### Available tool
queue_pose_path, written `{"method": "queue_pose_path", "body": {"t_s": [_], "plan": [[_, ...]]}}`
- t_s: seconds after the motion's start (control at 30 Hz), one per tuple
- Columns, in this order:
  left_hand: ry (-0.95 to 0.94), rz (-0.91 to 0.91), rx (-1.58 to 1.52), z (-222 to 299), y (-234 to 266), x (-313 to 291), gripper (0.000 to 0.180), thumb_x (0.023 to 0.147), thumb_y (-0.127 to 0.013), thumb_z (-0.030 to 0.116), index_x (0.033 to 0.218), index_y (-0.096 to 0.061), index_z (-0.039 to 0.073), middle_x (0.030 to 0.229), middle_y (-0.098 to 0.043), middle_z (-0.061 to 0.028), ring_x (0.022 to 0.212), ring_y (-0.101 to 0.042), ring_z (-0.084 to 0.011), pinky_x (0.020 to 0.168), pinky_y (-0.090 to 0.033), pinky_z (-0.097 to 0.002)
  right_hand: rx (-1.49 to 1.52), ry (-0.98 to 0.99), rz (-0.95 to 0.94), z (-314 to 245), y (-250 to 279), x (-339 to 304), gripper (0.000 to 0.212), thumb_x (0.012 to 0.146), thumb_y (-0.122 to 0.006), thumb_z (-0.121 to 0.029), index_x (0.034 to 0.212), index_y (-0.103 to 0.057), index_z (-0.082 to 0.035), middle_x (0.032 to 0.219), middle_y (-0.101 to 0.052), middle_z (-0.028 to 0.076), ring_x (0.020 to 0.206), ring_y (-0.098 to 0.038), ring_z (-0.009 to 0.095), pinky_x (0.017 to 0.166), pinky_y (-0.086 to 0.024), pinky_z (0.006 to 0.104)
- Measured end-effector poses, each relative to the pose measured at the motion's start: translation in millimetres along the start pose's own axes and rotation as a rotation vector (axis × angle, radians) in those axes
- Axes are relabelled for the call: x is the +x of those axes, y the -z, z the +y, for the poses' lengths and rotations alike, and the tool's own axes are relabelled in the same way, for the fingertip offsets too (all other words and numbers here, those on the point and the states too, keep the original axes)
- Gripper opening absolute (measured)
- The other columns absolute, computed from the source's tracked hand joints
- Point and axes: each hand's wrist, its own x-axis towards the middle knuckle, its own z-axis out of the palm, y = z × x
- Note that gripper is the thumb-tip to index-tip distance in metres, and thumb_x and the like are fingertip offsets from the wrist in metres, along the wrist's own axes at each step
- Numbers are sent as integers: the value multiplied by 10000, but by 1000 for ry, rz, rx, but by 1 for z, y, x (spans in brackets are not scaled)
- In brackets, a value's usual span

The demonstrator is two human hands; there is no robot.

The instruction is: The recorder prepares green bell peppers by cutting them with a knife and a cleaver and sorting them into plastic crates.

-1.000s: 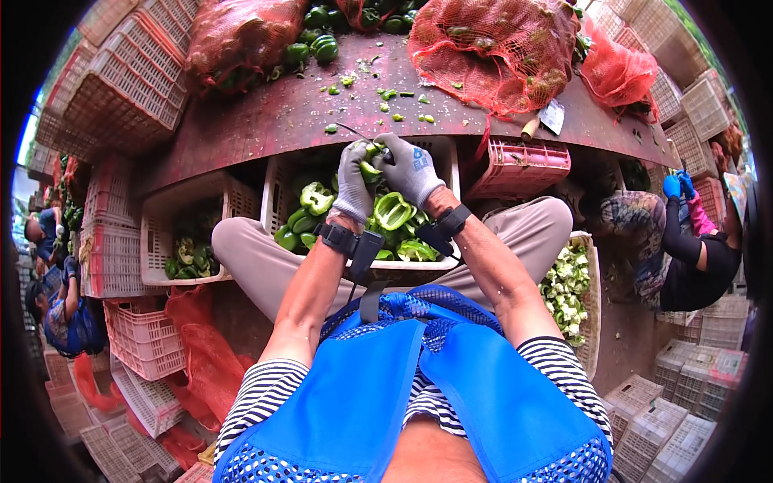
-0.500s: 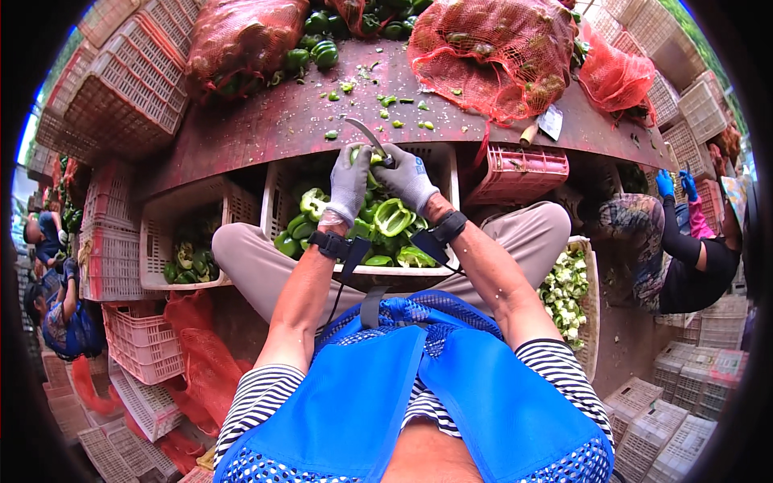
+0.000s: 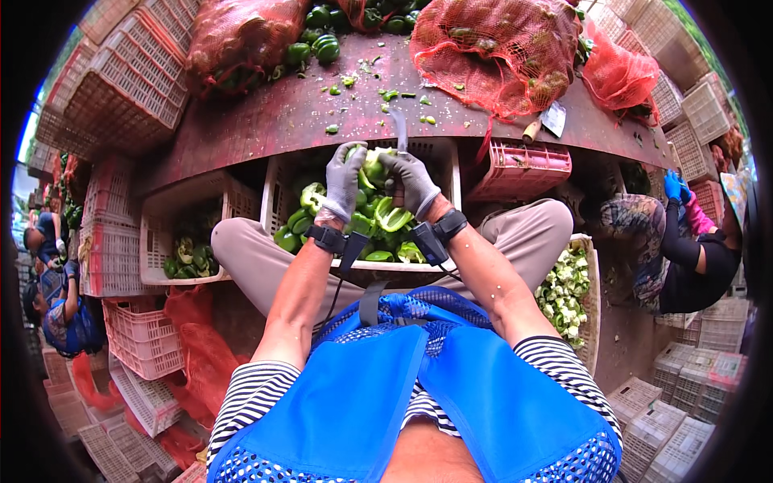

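Both my hands wear grey gloves and meet above a pale crate. My left hand is closed around a green bell pepper, whose pale cut inside shows between the hands. In my right hand is a knife, its blade pointing away from me toward the table edge. The right fingertips also touch the pepper; its underside is hidden. Below the hands, cut green peppers fill the crate, some halved and hollow.
A reddish table carries red mesh sacks, pepper scraps and a wooden-handled tool. Another crate of peppers stands left; a container of pale green pieces stands right. Co-workers sit at both sides among stacked crates.
The knife blade has swung from slanting left to pointing straight away. My right hand has turned and shifted slightly right, and more of the pepper's cut inside shows.
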Motion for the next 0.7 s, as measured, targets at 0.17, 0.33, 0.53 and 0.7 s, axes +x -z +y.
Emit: {"method": "queue_pose_path", "body": {"t_s": [0.17,0.33,0.53,0.7], "plan": [[19,-161,201,2,13,-3,214,916,-626,198,1072,-649,53,907,-647,-17,773,-594,-121,740,-512,-282,86,-72,-229,-17,4,-7,165,940,-633,-337,974,-597,-179,721,-614,-47,491,-515,63,415,-428,227],[-351,-209,861,20,29,-4,464,899,-638,412,1199,-605,59,1185,-583,-178,1087,-575,-324,941,-469,-393,65,-11,-145,-19,11,-11,181,939,-644,-281,1027,-586,-134,821,-646,-13,583,-591,93,448,-457,236],[243,-357,221,34,0,-20,308,978,-597,291,1194,-617,73,908,-665,11,748,-601,-43,591,-469,-196,-457,229,51,-2,7,-16,261,936,-658,-309,1054,-636,-78,728,-582,-33,490,-508,51,425,-403,216],[339,-386,-87,35,-6,-27,302,1025,-484,264,1241,-560,68,950,-651,15,707,-604,-34,552,-458,-184,-405,400,47,-3,13,-25,270,900,-692,-286,1032,-647,-54,768,-610,-9,586,-552,63,487,-457,229]]}}
